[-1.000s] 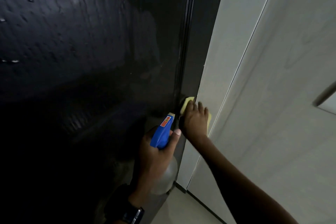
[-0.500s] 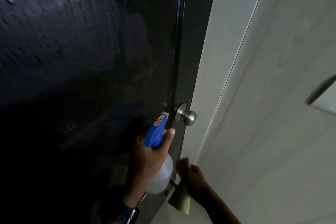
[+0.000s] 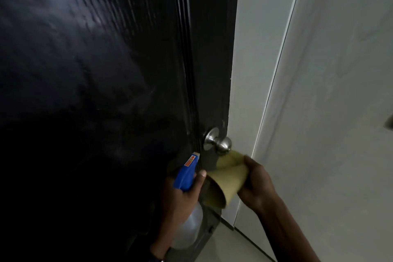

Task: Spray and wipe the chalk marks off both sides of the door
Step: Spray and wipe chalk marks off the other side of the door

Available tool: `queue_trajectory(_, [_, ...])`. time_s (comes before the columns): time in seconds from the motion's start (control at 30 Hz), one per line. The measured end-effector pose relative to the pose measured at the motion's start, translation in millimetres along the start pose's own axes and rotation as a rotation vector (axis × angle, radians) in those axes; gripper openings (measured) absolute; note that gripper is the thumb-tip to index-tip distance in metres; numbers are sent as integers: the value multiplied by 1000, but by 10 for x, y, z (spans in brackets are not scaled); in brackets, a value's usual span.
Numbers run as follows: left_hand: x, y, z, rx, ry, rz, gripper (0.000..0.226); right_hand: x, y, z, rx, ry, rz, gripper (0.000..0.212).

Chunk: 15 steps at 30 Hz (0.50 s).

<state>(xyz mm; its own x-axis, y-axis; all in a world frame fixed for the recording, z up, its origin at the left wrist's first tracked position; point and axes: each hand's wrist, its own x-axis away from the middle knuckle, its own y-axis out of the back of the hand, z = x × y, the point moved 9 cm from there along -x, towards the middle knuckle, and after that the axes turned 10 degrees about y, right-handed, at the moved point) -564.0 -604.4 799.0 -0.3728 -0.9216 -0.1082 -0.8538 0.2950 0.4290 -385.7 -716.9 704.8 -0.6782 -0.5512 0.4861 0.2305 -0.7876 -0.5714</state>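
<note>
Pale wall (image 3: pixel 331 91) and a light floor (image 3: pixel 223 244) frame the right side, while the dark door (image 3: pixel 95 70) fills the left, its face glossy and streaked, dim toward the bottom. No chalk marks can be made out on it in this light. A steel knob (image 3: pixel 219 142) sits near the door's edge. Just below it, the right hand (image 3: pixel 255 183) grips a folded yellow cloth (image 3: pixel 225 178), held close to the door's edge beneath the knob. The left hand (image 3: pixel 180 198) grasps the spray bottle (image 3: pixel 187 176) by its blue head, thumb up beside the trigger, nozzle toward the door. This looks like the wiping step around the knob and door edge. Next, the cloth likely needs pressing flat against the panel, or a fresh spray first.
</note>
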Motion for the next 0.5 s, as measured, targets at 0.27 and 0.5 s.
queue_trajectory(0.27, [21,-20,-56,69,-13,-147,52,476,-535,1070,401,829,8,38])
queue_trajectory(0.5, [278,239,-376,31,-228,-270,48,464,-2148,958,595,1393,306,61])
